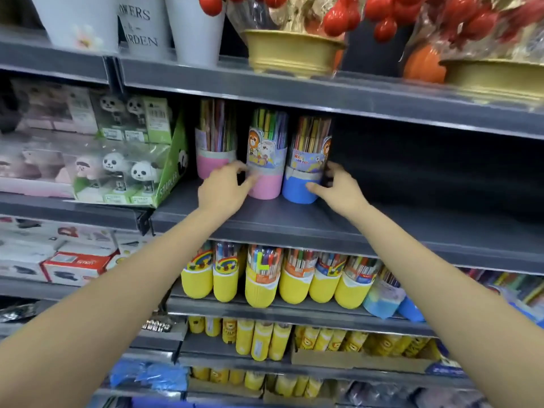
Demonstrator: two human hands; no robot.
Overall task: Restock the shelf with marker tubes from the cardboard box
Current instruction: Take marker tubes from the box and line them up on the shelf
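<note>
Three marker tubes stand upright on the grey middle shelf [294, 219]. A pink-based tube [215, 142] stands at the left, a second pink-based tube [266, 160] in the middle and a blue-based tube [306, 163] at the right. My left hand [225, 187] grips the middle pink-based tube from its left side, thumb across the front. My right hand [335, 187] holds the blue-based tube from its right side, thumb on the blue base. The cardboard box is out of view.
To the right of the blue tube the shelf runs on dark and bare. Panda stapler boxes [129, 172] stand left of the tubes. Yellow-based marker tubes [262, 278] fill the shelf below. Gold pots [291, 51] with red ornaments and white buckets [141, 25] sit above.
</note>
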